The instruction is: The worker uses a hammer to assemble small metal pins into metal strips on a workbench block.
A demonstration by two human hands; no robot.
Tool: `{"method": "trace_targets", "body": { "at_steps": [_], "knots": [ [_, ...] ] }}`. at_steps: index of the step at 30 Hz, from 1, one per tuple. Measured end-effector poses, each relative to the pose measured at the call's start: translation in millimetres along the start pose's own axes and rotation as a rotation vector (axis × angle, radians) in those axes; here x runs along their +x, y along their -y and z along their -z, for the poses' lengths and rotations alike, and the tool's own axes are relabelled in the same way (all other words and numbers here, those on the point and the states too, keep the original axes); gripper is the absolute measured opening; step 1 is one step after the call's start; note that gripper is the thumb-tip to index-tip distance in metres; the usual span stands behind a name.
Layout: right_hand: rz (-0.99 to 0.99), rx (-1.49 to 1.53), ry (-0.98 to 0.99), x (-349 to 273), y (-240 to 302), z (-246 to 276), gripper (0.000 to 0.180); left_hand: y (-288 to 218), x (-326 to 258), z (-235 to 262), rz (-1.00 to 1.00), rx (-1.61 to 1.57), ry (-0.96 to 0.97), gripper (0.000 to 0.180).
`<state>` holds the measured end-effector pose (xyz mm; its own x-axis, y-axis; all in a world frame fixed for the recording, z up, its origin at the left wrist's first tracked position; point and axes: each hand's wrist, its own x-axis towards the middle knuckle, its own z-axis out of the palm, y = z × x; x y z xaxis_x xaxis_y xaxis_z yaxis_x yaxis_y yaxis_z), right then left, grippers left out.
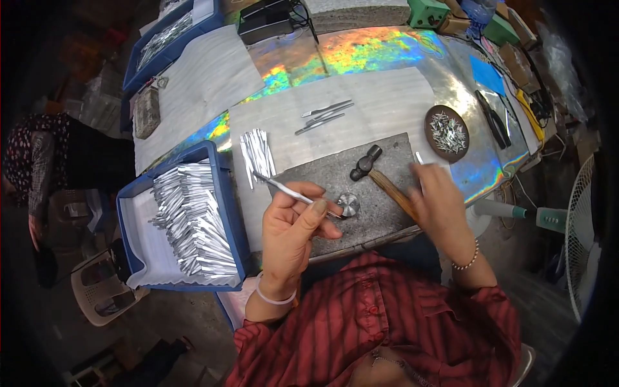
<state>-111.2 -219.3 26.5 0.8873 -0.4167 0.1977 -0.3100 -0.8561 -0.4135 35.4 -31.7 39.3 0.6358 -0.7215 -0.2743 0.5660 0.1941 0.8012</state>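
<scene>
Left grip [289, 229] mid-frame, pinched on a silvery strip [277, 184] — right grip [442, 208], centre-right, can't tell its hold from here.

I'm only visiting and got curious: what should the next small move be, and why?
Probably, the left hand should settle the slender metal strip on the round metal disc: it holds the strip with one end close to that disc. The hammer lies on the grey slab, its handle near the right hand.
</scene>
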Motion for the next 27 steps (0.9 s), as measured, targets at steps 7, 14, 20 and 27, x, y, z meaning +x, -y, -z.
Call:
{"method": "trace_targets", "body": {
  "at_steps": [7,14,20,27],
  "knots": [
    [-0.237,-0.116,-0.006,-6.7,-60.7,-14.3,0.022,3.1,6.2,-1.9,0.061,0.085,0.020,0.031],
    [-0.293,-0.171,0.068,3.6,-66.8,-28.4,0.017,6.8,17.8,-0.8,0.145,-0.056,0.003,0.021],
    [-0.164,-0.081,0.037,3.7,-75.0,-38.7,0.016,8.3,10.9,8.4,0.097,-0.036,0.002,0.023],
    [-0.355,0.407,-0.009,-19.1,-92.6,2.2,0.018,14.2,10.1,6.9,0.014,0.224,0.161,0.019]
  ]
}}
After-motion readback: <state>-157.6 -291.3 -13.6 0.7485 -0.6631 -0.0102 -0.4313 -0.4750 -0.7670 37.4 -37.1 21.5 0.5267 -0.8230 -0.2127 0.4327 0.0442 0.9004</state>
